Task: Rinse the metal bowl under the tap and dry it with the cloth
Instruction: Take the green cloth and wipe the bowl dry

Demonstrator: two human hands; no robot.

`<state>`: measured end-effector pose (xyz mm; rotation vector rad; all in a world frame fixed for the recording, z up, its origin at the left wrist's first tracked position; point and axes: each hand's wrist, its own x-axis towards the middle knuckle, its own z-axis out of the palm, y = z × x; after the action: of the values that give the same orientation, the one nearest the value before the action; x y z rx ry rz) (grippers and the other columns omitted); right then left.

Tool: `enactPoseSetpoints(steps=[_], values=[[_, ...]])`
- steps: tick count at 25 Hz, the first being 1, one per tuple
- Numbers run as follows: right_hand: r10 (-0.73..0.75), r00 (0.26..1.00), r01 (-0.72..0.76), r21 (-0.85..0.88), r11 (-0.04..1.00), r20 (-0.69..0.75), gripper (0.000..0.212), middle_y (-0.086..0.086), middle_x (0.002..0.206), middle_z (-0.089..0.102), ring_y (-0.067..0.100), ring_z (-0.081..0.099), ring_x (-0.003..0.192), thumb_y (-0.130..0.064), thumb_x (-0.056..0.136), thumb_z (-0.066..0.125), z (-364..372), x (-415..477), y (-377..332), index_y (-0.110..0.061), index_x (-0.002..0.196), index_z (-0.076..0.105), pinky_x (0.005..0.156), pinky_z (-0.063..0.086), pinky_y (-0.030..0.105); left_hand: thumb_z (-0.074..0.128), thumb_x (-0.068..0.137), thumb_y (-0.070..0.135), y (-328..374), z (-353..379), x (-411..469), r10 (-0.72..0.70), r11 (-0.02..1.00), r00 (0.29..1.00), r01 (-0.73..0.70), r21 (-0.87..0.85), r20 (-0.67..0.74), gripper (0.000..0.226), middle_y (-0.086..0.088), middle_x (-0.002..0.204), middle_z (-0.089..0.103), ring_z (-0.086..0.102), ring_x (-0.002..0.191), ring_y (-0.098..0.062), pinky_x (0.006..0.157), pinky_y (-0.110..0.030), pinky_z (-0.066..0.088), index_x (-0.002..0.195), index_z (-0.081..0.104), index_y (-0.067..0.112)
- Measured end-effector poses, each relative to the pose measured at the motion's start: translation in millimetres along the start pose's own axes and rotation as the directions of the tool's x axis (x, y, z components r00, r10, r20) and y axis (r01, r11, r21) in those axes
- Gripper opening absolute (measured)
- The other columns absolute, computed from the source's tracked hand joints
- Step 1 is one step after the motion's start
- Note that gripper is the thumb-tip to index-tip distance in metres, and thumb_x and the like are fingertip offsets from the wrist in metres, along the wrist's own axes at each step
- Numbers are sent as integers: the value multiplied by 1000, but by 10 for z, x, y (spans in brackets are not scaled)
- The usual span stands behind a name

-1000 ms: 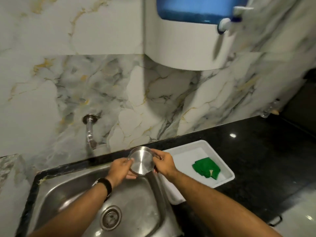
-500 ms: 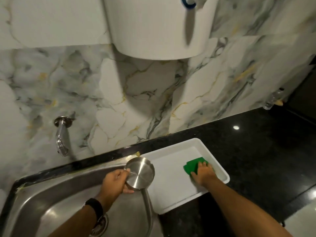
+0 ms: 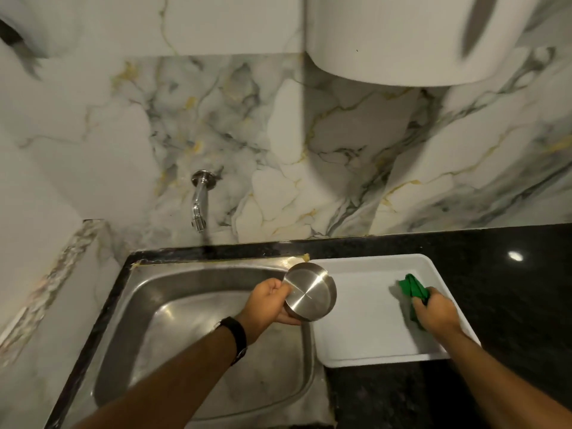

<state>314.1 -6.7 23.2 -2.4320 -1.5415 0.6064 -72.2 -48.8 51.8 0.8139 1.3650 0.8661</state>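
Observation:
A small metal bowl (image 3: 309,291) is held over the right rim of the steel sink (image 3: 173,292), its shiny bottom turned toward me. My left hand (image 3: 268,301) grips it by the left edge. My right hand (image 3: 437,311) is closed on a crumpled green cloth (image 3: 413,287) that lies in the white tray (image 3: 365,320). The chrome tap (image 3: 199,201) sticks out of the marble wall above the sink's back edge, with no water running from it.
The tray sits on a black stone counter (image 3: 510,298) right of the sink. A white wall-mounted appliance (image 3: 402,38) hangs overhead at the upper right. A marble side wall (image 3: 46,274) closes in the sink's left side.
My right hand let go of the bowl, reached into the tray and closed on the green cloth. My left hand kept the bowl. The camera tilted down and left.

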Motion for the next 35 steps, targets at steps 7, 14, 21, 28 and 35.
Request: enactPoseSetpoints(steps=[7, 14, 21, 28, 35], values=[[-419, 889, 426, 660, 618, -182, 34, -13, 91, 83, 4, 79, 80, -21, 81, 78, -314, -1162, -1111, -36, 111, 77, 65, 59, 10, 73, 100, 41, 299, -371, -301, 23, 995, 988, -8, -102, 152, 42, -24, 112, 82, 82, 100, -44, 74, -47, 71, 119, 60, 5], [-967, 229, 894, -369, 254, -113, 47, 2, 91, 80, 24, 77, 81, -42, 71, 87, -329, -1675, -2172, -15, 108, 76, 62, 60, 32, 55, 111, 31, 529, -637, -515, 128, 990, 966, -112, -83, 225, 37, -22, 120, 82, 82, 103, -37, 78, -47, 71, 137, 68, 8], [-933, 259, 946, -258, 194, 248, 42, 3, 119, 71, 24, 68, 111, -30, 87, 78, -68, -1661, -2681, -23, 123, 57, 86, 62, 47, 52, 112, 39, 666, -1083, -592, 137, 990, 983, -138, -2, 125, 40, -23, 112, 83, 83, 99, -39, 76, -45, 72, 126, 67, 6], [-904, -174, 875, -360, -324, 390, 28, -1, 131, 72, 22, 67, 121, -20, 93, 67, 92, -1646, -2865, -24, 120, 62, 105, 56, 39, 52, 111, 41, 588, -1271, -567, 137, 972, 984, -155, 177, 111, 40, -23, 116, 79, 82, 99, -36, 88, -59, 67, 127, 65, 6], [-824, 520, 826, -379, 418, 225, 47, 14, 113, 77, 37, 77, 100, -28, 88, 63, 306, -1865, -3099, -14, 129, 45, 76, 57, 45, 50, 112, 35, 838, -1259, -468, 161, 925, 985, -173, 340, 62, 25, -15, 115, 73, 81, 96, -30, 78, -52, 71, 114, 60, 12]])
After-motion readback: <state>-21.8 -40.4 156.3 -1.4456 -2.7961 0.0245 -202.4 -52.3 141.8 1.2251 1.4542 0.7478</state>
